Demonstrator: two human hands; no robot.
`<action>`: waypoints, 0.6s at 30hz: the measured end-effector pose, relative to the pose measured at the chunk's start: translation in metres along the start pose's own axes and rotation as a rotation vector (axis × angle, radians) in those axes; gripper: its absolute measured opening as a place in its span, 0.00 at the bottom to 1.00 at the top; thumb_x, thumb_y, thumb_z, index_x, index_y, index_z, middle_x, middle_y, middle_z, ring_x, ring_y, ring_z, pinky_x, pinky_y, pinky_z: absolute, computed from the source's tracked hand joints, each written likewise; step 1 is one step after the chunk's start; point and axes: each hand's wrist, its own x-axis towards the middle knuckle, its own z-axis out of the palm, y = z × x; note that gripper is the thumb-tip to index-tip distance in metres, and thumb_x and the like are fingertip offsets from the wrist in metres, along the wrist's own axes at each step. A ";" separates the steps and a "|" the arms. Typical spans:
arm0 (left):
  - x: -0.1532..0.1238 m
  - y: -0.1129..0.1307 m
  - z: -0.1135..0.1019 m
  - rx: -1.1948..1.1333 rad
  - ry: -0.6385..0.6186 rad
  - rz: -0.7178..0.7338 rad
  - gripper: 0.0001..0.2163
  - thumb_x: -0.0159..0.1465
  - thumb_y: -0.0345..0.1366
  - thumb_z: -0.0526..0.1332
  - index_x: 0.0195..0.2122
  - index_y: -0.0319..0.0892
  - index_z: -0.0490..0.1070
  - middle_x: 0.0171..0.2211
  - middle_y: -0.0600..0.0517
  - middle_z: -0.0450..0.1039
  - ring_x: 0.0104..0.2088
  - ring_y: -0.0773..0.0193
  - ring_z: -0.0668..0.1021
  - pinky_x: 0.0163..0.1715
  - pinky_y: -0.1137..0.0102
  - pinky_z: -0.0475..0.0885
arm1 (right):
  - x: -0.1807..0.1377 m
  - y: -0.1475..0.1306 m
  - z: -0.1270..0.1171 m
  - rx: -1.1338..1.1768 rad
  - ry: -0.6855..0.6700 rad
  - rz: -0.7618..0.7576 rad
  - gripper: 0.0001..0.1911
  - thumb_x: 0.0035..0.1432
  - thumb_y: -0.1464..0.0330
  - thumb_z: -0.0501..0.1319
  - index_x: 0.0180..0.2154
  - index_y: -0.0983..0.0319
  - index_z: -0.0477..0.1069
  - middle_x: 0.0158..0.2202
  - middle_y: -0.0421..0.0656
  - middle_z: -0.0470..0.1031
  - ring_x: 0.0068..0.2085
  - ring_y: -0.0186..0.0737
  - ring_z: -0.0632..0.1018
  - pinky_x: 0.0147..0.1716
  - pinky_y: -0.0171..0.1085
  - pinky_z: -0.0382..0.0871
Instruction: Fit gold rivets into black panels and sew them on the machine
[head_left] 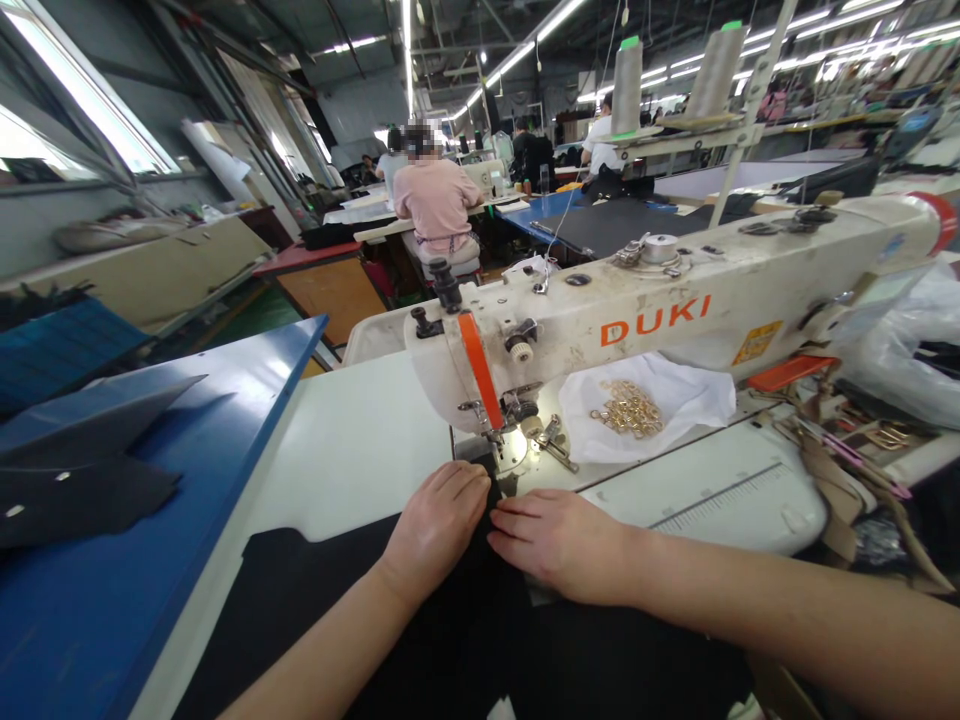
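Black fabric (330, 610) lies across the sewing machine's bed and spills toward me. My left hand (439, 520) is closed on it just left of the presser foot, its fingertips near the needle area. From the right, my right hand (559, 545) holds the fabric's edge, fingers together and thumb hidden. Between the hands, a narrow strip of the fabric leads up to the presser foot of the white sewing machine (555, 330). The needle itself is too small to make out. A metal guide attachment (555, 445) sits right of the needle plate.
Gold-coloured metal fittings (630, 408) lie heaped on a white cloth (694, 395) under the machine arm. On the left, a blue table (217, 440) carries dark cut pieces (90, 490). Two thread cones (627, 85) stand behind. A person in pink (439, 200) sits ahead, facing away.
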 end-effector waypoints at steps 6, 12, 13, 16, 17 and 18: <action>-0.001 0.001 0.001 0.028 0.052 0.018 0.09 0.66 0.27 0.51 0.39 0.35 0.70 0.35 0.46 0.74 0.39 0.59 0.74 0.44 0.63 0.74 | 0.000 0.000 0.001 -0.003 0.017 0.002 0.15 0.64 0.71 0.50 0.49 0.68 0.68 0.50 0.50 0.72 0.49 0.44 0.72 0.46 0.41 0.68; -0.003 0.001 0.002 -0.006 0.032 -0.031 0.09 0.67 0.28 0.50 0.38 0.35 0.70 0.36 0.46 0.74 0.39 0.59 0.75 0.43 0.63 0.75 | 0.000 0.000 0.003 -0.028 0.047 -0.001 0.15 0.65 0.71 0.49 0.48 0.68 0.69 0.48 0.49 0.73 0.49 0.43 0.71 0.47 0.41 0.67; -0.003 0.001 0.002 -0.023 0.029 -0.043 0.09 0.67 0.28 0.50 0.39 0.35 0.70 0.36 0.46 0.74 0.39 0.59 0.75 0.43 0.63 0.75 | 0.000 0.000 0.003 -0.037 0.050 -0.002 0.14 0.65 0.72 0.49 0.48 0.68 0.69 0.48 0.49 0.74 0.49 0.43 0.71 0.48 0.41 0.66; -0.005 0.003 0.003 -0.066 0.032 -0.085 0.09 0.66 0.28 0.50 0.40 0.36 0.70 0.37 0.46 0.74 0.40 0.59 0.75 0.44 0.63 0.75 | 0.001 0.000 0.002 -0.063 0.053 0.005 0.14 0.65 0.72 0.50 0.47 0.67 0.69 0.47 0.48 0.74 0.49 0.43 0.72 0.49 0.41 0.65; -0.005 0.004 0.004 -0.077 0.039 -0.099 0.09 0.66 0.28 0.50 0.40 0.36 0.70 0.38 0.46 0.74 0.40 0.59 0.75 0.44 0.63 0.75 | 0.002 0.000 0.002 -0.064 0.048 0.014 0.13 0.65 0.72 0.50 0.47 0.67 0.69 0.46 0.48 0.74 0.48 0.43 0.72 0.49 0.42 0.65; -0.006 0.005 0.004 -0.087 0.046 -0.112 0.09 0.66 0.28 0.51 0.40 0.36 0.70 0.38 0.45 0.74 0.41 0.59 0.75 0.44 0.62 0.75 | 0.003 0.000 0.001 -0.062 0.040 0.023 0.13 0.64 0.71 0.51 0.47 0.67 0.69 0.46 0.48 0.74 0.48 0.43 0.71 0.49 0.42 0.64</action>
